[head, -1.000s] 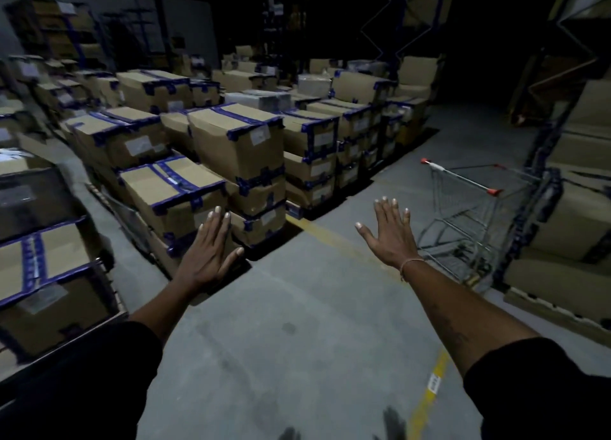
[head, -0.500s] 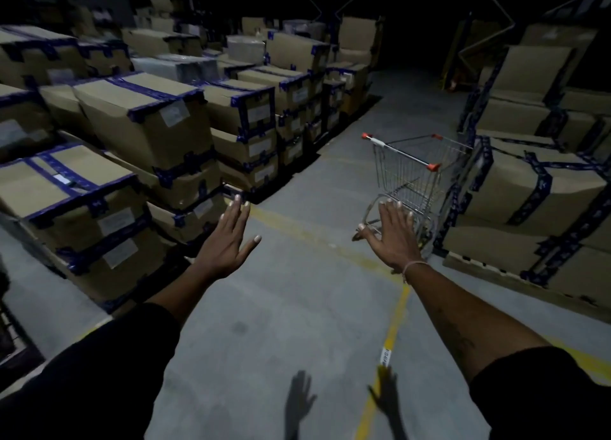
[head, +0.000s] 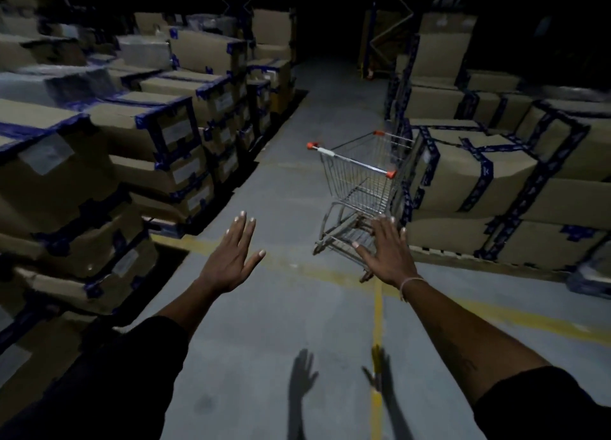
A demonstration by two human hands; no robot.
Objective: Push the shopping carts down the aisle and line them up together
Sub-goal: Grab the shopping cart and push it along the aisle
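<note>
Left hand [head: 233,256]: raised, palm down, fingers spread wide, holding nothing. Right hand [head: 388,253]: likewise flat and splayed, empty, thin bracelet [head: 410,282] at the wrist. Shopping cart [head: 358,188]: one, wire, orange-capped handle, standing ahead on the grey floor [head: 264,340], right side of the aisle, just beside taped cardboard boxes [head: 479,178]. More boxes [head: 109,148]: stacked along the left. Yellow floor line [head: 377,310]: beneath the right hand.

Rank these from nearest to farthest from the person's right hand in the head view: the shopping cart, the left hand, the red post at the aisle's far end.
1. Shopping cart, just ahead of the right hand.
2. Left hand, across to the left.
3. Red post, far down the aisle.
</note>
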